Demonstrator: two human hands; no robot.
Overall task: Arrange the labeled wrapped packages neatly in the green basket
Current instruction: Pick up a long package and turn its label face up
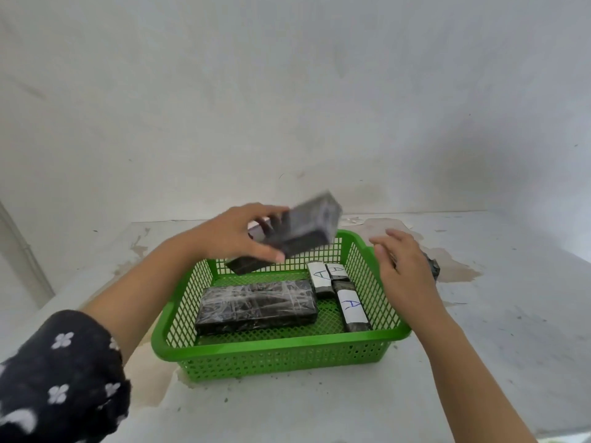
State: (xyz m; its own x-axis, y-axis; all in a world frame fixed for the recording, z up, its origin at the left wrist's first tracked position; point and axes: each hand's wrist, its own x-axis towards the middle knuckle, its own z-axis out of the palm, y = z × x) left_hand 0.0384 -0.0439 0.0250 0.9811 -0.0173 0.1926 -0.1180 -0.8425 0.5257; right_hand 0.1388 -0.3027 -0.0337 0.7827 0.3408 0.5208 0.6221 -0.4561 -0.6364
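A green basket (278, 348) stands on the white floor in front of me. Inside it lies a large black wrapped package (256, 306) at the left. Three small packages with white labels marked "A" sit at the right: one long (351, 310), two shorter behind it (319, 278) (337, 271). My left hand (233, 233) grips a blurred black package (303, 228), tilted above the basket's far edge. Another dark package (241, 265) shows below it, at the basket's far left wall. My right hand (401, 263) hovers over the basket's right rim, fingers apart, holding nothing.
A dark wrapped package (431, 266) lies on the floor just right of the basket, mostly hidden behind my right hand. A white wall rises behind the basket. The floor is stained and patchy around the basket.
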